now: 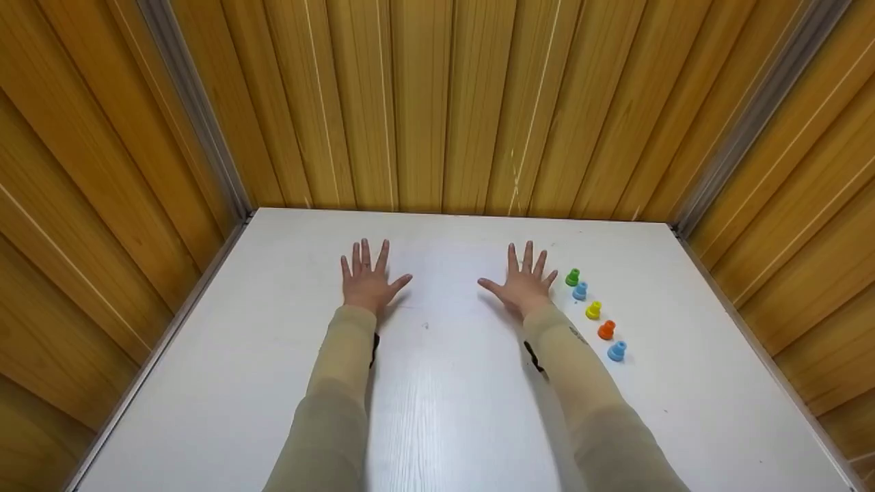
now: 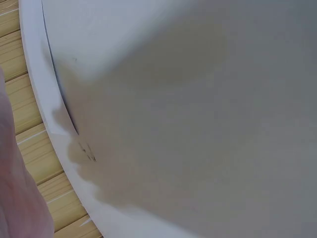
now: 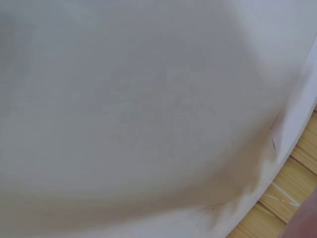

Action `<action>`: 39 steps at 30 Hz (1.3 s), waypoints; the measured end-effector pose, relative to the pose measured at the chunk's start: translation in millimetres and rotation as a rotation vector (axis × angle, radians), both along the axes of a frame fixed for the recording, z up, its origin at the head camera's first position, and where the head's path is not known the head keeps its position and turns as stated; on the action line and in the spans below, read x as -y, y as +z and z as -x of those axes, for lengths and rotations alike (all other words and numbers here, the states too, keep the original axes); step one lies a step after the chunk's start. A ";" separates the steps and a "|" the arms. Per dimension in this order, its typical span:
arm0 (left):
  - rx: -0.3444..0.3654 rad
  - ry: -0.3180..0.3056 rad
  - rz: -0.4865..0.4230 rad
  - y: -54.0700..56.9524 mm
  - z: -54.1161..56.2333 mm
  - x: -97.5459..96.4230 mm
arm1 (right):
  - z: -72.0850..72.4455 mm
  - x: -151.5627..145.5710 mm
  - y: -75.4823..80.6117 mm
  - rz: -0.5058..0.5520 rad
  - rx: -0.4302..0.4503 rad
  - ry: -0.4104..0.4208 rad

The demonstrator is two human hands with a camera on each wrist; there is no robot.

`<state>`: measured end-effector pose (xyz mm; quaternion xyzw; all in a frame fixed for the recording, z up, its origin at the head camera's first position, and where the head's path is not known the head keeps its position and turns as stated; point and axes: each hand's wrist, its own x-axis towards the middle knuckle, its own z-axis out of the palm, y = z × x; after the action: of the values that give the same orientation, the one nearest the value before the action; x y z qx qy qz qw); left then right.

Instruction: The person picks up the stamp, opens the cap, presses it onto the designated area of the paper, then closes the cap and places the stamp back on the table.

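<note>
Both hands are held out over the white table (image 1: 424, 383), palms down with fingers spread. The left hand (image 1: 369, 287) holds nothing; part of it shows at the left edge of the left wrist view. Nothing is in the right hand (image 1: 525, 288) either, and only a bit of it appears at the lower right corner of the right wrist view. Beside the right hand's little finger stands a small green cone-shaped piece (image 1: 573, 277). A slanting row continues toward the front with a light blue piece (image 1: 580, 291), a yellow piece (image 1: 593, 310), an orange piece (image 1: 606, 329) and another light blue piece (image 1: 616, 351).
Wood-plank walls (image 1: 424, 102) enclose the table at the back and both sides. Grey metal posts (image 1: 198, 109) stand at the two back corners. Long beige sleeves (image 1: 342, 389) cover the forearms, with a dark strap (image 1: 535, 358) showing at the right one.
</note>
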<state>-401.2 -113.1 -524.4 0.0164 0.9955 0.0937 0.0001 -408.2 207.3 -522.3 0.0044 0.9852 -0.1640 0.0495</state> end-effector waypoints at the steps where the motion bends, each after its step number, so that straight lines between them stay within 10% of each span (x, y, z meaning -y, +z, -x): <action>1: 0.002 0.003 0.007 1.1 -0.5 -0.5 | 0.1 0.0 0.5 -0.001 0.000 0.000; 19: 0.053 0.001 -0.020 0.9 2.0 -11.2 | -2.3 36.2 -0.2 0.086 0.012 0.026; 29: 0.078 -0.019 -0.199 0.0 -7.5 -19.9 | -6.8 59.5 -5.9 0.161 0.084 0.081; 39: 0.206 -0.069 -0.154 -1.2 -8.6 -26.1 | -8.7 46.1 -8.0 0.099 0.165 0.109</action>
<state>-392.6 -86.9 -525.6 0.0410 0.9789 0.1711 0.1042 -399.6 161.1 -530.3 -0.0382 0.9673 -0.2085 0.1396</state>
